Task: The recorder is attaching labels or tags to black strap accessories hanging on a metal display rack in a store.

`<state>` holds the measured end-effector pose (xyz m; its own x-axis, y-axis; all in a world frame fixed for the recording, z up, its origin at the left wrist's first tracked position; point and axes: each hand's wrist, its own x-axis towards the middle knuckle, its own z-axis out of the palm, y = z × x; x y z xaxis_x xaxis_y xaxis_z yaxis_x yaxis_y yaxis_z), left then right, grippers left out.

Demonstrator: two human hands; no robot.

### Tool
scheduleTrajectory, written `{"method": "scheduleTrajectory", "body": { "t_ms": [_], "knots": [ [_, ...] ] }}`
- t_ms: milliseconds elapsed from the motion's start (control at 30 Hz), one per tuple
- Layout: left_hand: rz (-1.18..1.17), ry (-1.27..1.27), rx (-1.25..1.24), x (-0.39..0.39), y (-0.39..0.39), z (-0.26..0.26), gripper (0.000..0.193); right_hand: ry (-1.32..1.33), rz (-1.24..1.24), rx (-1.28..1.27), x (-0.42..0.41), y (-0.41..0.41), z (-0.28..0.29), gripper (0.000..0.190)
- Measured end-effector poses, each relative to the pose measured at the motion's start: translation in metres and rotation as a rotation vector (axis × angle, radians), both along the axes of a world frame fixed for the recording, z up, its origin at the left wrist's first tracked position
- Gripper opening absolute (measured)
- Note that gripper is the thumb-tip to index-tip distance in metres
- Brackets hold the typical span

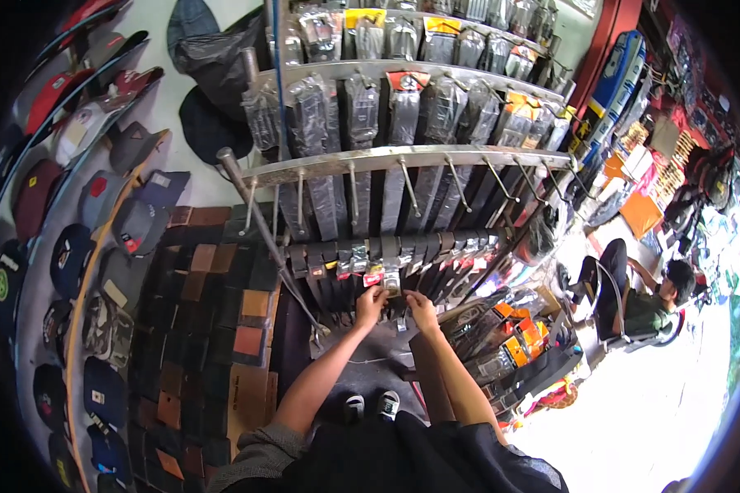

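In front of me hangs a low row of dark belts (447, 243), their buckle ends wrapped in clear plastic. My left hand (370, 305) pinches the edge of one wrapped belt buckle (393, 283). My right hand (423, 311) is held up just right of that buckle, thumb and fingertips close together. Whether anything is between those fingertips is too small to tell. A red tag (374, 278) shows just above my left fingers.
A metal rail (407, 158) with protruding hooks crosses above my hands, with packaged belts behind it. Wallets (188, 333) cover a display at left, beside shelves of caps (106, 391). Packaged goods (512, 345) lie to my right. A seated person (638, 308) is farther right.
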<state>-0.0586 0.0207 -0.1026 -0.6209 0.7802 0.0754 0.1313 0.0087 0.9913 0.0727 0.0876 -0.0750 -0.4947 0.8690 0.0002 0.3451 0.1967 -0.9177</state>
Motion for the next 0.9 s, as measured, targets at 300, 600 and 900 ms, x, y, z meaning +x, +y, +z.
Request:
{"method": "scheduleTrajectory", "body": {
  "t_ms": [300,600,900],
  "knots": [
    [-0.192,-0.486,-0.285,0.036,-0.002,-0.072,0.017,-0.068,-0.166,0.014,0.075,-0.034,-0.011,0.023],
    [-0.508,-0.291,0.101,0.166,0.027,-0.020,0.018,0.100,-0.640,0.141,0.208,-0.061,0.064,0.020],
    [-1.005,0.185,0.160,0.267,-0.001,0.022,0.032,-0.038,-0.820,0.073,0.294,-0.090,0.035,0.018]
  ]
}}
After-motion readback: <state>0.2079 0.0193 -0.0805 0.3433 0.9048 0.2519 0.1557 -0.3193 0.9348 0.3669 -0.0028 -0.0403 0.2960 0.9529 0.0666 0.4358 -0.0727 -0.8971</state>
